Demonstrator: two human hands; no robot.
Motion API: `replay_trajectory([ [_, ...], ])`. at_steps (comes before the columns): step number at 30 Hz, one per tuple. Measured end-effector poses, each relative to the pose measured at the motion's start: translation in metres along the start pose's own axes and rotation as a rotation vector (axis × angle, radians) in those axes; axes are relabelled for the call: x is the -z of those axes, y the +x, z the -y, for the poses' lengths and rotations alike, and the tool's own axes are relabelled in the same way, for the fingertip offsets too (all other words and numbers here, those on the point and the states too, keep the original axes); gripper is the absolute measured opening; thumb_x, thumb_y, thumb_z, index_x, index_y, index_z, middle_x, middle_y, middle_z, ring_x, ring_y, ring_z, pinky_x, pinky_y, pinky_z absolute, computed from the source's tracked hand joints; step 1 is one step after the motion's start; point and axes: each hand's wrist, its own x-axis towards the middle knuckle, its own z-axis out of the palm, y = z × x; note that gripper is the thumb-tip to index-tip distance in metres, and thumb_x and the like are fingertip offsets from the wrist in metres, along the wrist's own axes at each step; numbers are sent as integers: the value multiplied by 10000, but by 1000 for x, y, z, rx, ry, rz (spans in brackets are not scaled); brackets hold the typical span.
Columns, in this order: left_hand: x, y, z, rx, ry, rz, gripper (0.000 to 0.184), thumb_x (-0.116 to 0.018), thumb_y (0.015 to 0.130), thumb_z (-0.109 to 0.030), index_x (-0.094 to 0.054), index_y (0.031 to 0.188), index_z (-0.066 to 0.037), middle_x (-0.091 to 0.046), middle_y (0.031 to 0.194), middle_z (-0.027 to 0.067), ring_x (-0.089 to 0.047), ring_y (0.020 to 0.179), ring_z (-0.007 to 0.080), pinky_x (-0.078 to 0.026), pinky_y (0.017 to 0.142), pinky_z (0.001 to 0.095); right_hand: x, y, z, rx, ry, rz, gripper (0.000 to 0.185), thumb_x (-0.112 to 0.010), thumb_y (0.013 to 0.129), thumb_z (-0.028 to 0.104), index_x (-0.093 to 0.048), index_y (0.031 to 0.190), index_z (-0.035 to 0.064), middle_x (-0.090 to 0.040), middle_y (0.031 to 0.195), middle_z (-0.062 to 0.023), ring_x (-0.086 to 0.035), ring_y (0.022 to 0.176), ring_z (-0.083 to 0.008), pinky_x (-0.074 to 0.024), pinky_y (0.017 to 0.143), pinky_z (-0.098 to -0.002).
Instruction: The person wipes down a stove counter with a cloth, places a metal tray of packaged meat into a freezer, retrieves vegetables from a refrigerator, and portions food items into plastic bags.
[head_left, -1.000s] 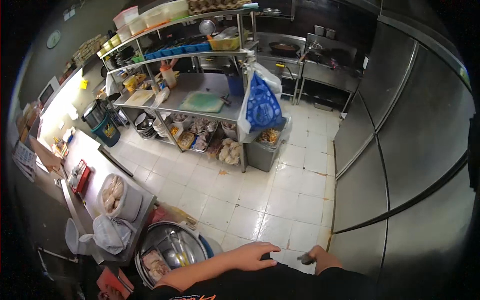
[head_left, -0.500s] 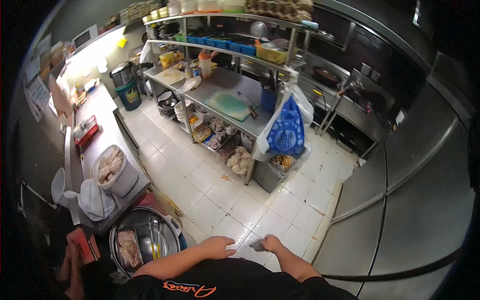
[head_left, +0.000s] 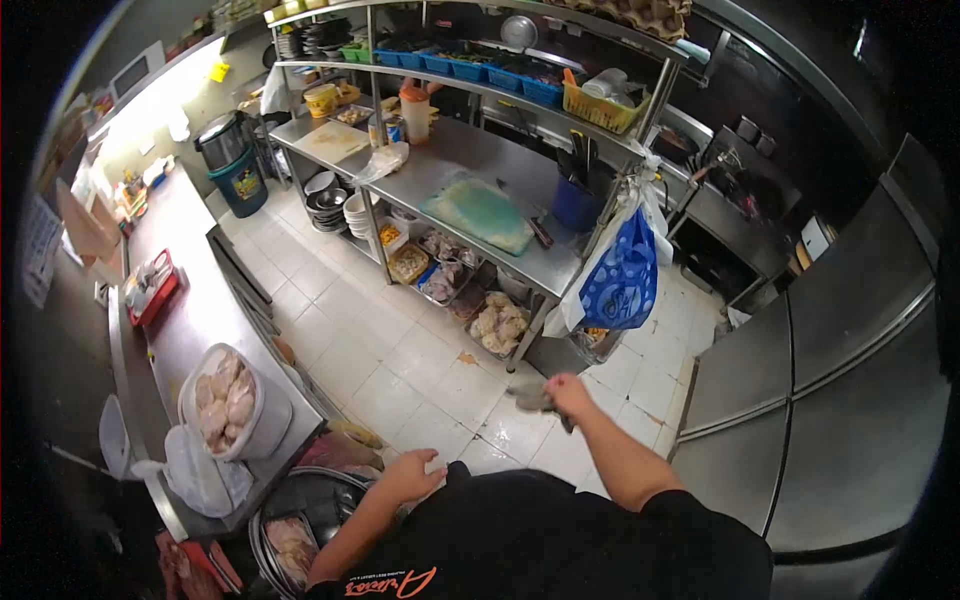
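My right hand (head_left: pixel 568 396) is stretched forward over the tiled floor, its fingers closed around a limp grey cloth (head_left: pixel 530 399). The cloth is blurred and hangs out on both sides of the fist. My left hand (head_left: pixel 412 475) is held low in front of my body, fingers apart and nothing in it. Near my left forearm stands a large round metal basin (head_left: pixel 262 540) with a piece of raw meat (head_left: pixel 292 548) inside; my arm hides part of it.
Left, a steel counter (head_left: pixel 187 322) bears a white tub (head_left: pixel 272 418) of raw chicken and a red tray (head_left: pixel 153 290). Ahead stands a prep table with a green cutting board (head_left: pixel 480 212); a blue bag (head_left: pixel 622 272) hangs at its corner. Steel doors (head_left: pixel 860 420) line the right. Another person's hand (head_left: pixel 185 572) is at lower left.
The view has shifted closer to the prep table. My right hand has reached farther forward and right with the cloth. My left hand stays open and low.
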Motion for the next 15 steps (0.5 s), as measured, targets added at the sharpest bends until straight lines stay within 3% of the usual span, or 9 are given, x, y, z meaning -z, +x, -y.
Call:
replay_trajectory([
  [2,33,24,-10,-25,50,-12,535,-619,845,-399,-593,1184,14,-624,1151,222,-585,1079,379,-455,943,433,21,35,28,121,142,-188,75,-634,837,128,-641,830,54,-635,730,-38,-573,663,-124,-461,600,-289],
  [4,62,49,-19,-61,41,-35,527,-628,841,-383,-591,1183,17,-621,1153,228,-582,1081,382,-456,941,435,54,99,38,194,37,-338,70,-590,862,111,-633,845,58,-626,742,-25,-559,664,-118,-454,609,-287],
  [5,73,60,-22,-77,3,-48,524,-633,838,-374,-590,1182,19,-620,1152,231,-581,1080,384,-457,939,435,70,103,75,215,130,-404,62,-607,846,105,-629,854,47,-628,764,-29,-564,687,-125,-454,624,-291],
  [6,81,70,-23,-90,-35,-61,521,-639,836,-364,-589,1181,22,-619,1151,234,-580,1080,386,-458,937,435,89,107,106,257,141,-399,213,-630,832,193,-644,948,15,-665,814,-131,-619,731,-229,-486,668,-352],
  [8,94,91,-21,-68,-67,-48,514,-646,833,-350,-586,1182,23,-618,1151,236,-580,1081,386,-459,936,434,113,126,156,305,49,-576,230,-639,816,183,-647,970,12,-667,848,-166,-630,762,-248,-485,684,-355],
  [9,97,101,-20,-54,-85,-45,511,-650,831,-343,-585,1183,23,-617,1151,237,-580,1081,385,-460,935,433,128,153,163,312,-71,-591,235,-614,829,193,-655,988,25,-669,899,-195,-650,826,-308,-493,727,-379],
  [11,103,125,-13,-40,0,-21,508,-653,828,-339,-587,1179,23,-617,1152,236,-583,1077,386,-463,933,430,148,209,171,280,-167,-654,247,-578,847,206,-653,1006,32,-665,958,-214,-639,913,-369,-494,790,-421],
  [14,119,157,-1,6,22,-4,505,-660,821,-334,-592,1172,23,-618,1148,237,-589,1070,383,-469,926,425,153,261,194,233,-361,-801,266,-537,869,228,-649,1013,35,-664,986,-213,-622,962,-388,-487,834,-455],
  [15,128,169,-1,23,12,4,504,-663,819,-333,-594,1170,22,-618,1147,238,-591,1068,382,-471,924,424,152,275,200,151,-394,-745,288,-514,885,246,-634,1049,41,-657,1016,-219,-609,991,-397,-485,847,-468],
])
